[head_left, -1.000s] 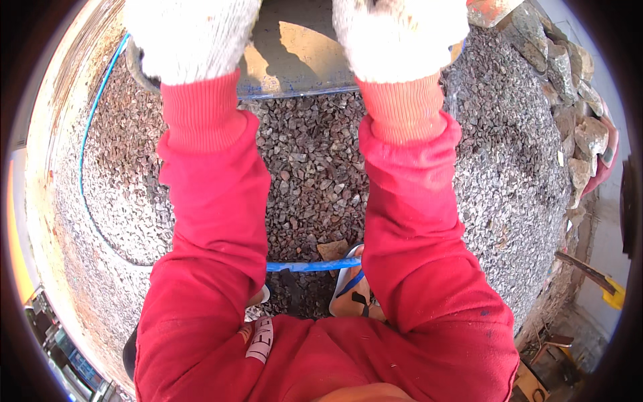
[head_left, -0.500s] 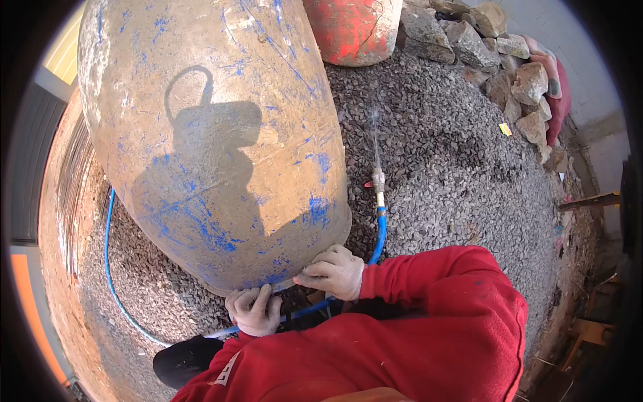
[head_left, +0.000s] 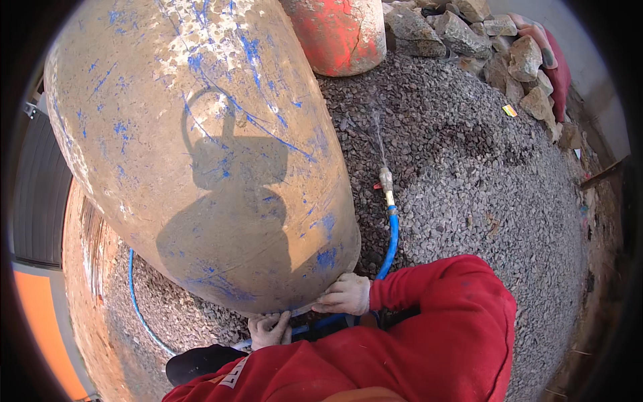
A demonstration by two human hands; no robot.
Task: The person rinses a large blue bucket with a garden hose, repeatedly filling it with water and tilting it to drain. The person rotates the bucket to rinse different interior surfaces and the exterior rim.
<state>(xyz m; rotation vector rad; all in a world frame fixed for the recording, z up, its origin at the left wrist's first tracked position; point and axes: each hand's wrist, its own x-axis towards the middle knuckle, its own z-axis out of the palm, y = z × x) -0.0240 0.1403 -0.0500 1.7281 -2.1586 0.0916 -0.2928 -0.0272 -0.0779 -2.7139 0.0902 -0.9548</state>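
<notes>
Large scuffed barrel (head_left: 201, 161) on gravel (head_left: 462, 194), near end at the person's front; interior hidden, contents unknown. Gloved left hand (head_left: 269, 329) and right hand (head_left: 345, 295): fingers curled, gripping the barrel's near edge. Red bucket (head_left: 338, 37) just beyond; top out of view, contents unknown. Blue hose (head_left: 392, 234) on the right, water (head_left: 379, 137) spraying from its tap (head_left: 386, 179).

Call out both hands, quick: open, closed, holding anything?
Left hand: part-curled at the near edge of the barrel; holding or just pressing, cannot tell.
Right hand: part-curled against that edge; firm hold cannot be told.
</notes>
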